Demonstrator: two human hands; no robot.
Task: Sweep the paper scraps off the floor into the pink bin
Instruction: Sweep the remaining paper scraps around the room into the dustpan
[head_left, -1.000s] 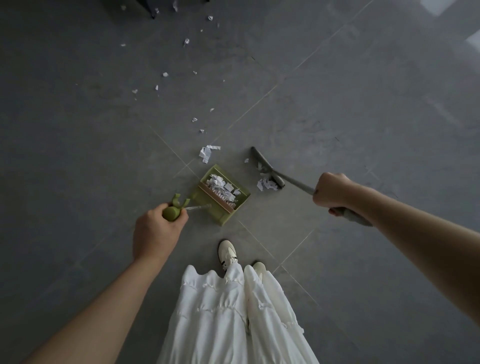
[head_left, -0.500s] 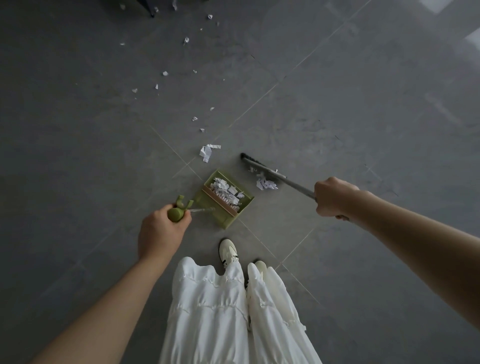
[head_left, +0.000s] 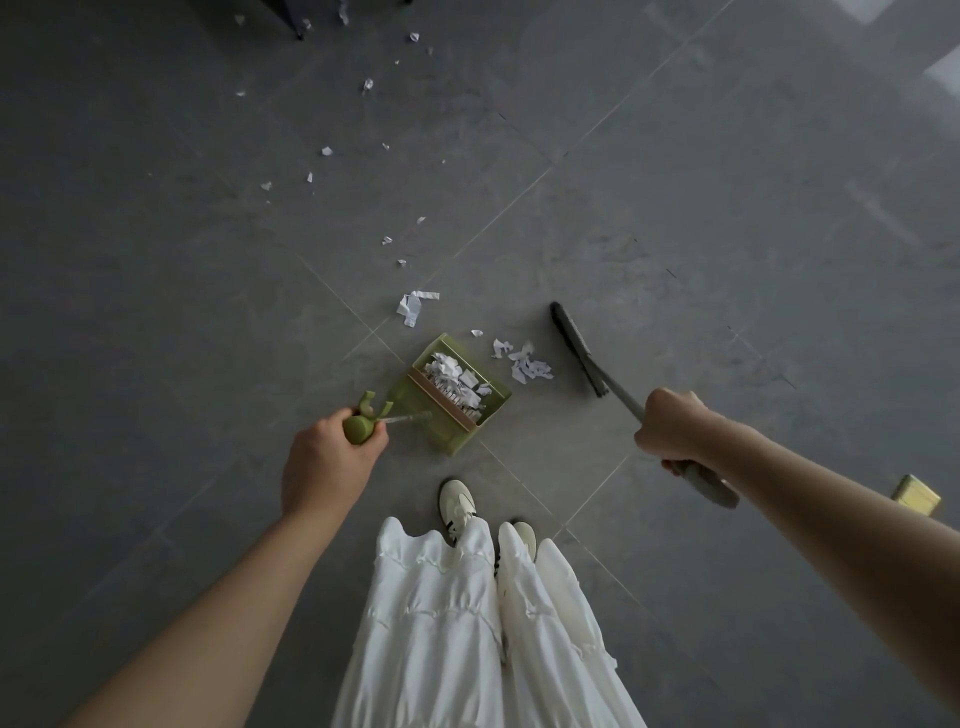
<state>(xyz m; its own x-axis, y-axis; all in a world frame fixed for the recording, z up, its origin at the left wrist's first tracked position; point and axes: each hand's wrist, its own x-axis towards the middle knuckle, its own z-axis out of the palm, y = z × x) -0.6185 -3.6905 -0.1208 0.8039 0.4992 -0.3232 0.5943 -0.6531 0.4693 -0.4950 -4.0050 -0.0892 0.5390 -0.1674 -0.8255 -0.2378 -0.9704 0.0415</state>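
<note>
1. Two hands gripped tools: left hand curled round the dustpan handle, right hand round the broom handle.
2. Scraps lay on the floor between broom and pan; the pink bin was unseen.
3. Mid-sweep, probably; next, push that pile into the pan.

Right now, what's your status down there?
Left hand grips dustpan handle, right hand grips broom. Scraps between broom and dustpan. Nothing blocking.

White skirt, white shoes, small yellow object.
</note>
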